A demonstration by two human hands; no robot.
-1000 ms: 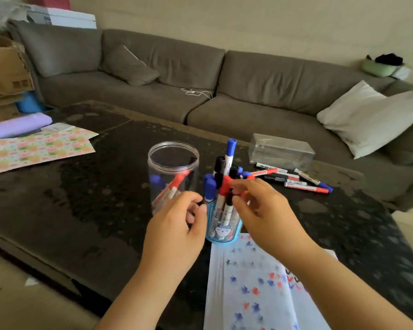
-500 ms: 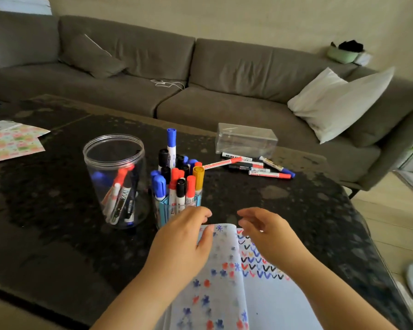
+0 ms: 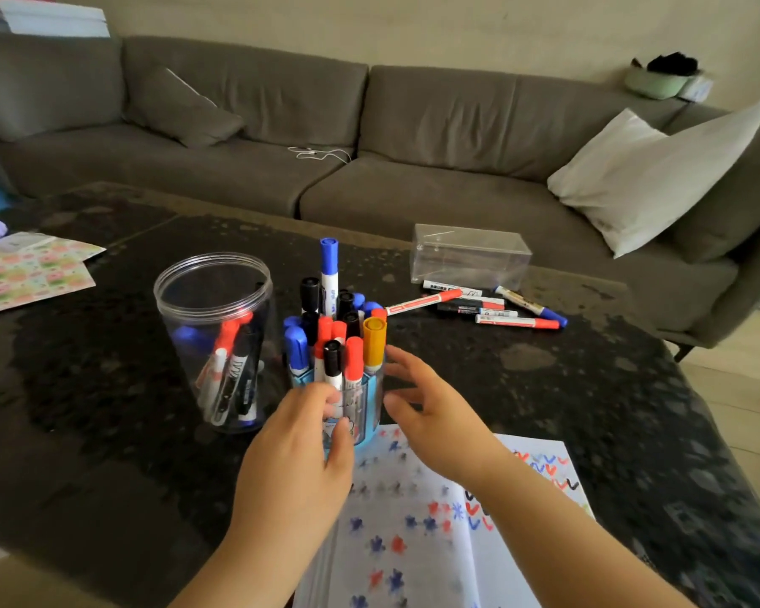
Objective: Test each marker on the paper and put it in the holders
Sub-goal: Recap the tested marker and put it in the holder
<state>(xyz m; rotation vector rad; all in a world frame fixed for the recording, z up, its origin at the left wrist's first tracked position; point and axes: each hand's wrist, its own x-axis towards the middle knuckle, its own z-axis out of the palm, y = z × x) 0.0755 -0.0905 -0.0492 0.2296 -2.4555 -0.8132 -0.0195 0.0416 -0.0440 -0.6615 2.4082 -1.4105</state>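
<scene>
Near the front of the dark table (image 3: 545, 388), touching the far edge of the paper (image 3: 413, 541): blue holder (image 3: 371, 414), crammed with capped markers standing upright, an orange one (image 3: 374, 344) at its right rim. Left hand (image 3: 299, 449) curled round the near wall of the holder, gripping it. Right hand (image 3: 431, 414) released, fingers spread just beside the right wall, holding nothing; cannot tell whether the fingertips touch the plastic. Looks like steadying or shifting the holder between markers, not testing one. To do it well: press low on the wall, not near the rim, since the tall load makes it top-heavy; slide rather than lift, as the polished stone should let the base glide; mind the orange cap next to the right fingers. Next, probably reach for the loose markers (image 3: 492, 307), lying flat and well apart, far right, in front of the box (image 3: 470, 256). Little room left in the holder, so better to send the rest to the jar (image 3: 211, 274) just to its left, wide-mouthed and only partly filled with a few leaning markers. Materials: holder and jar of smooth rigid plastic, the jar clear and cylindrical; markers slim, round and slick, apt to roll; paper thin and matte, dotted with red and blue stars and ticks; table glossy, speckled black.
</scene>
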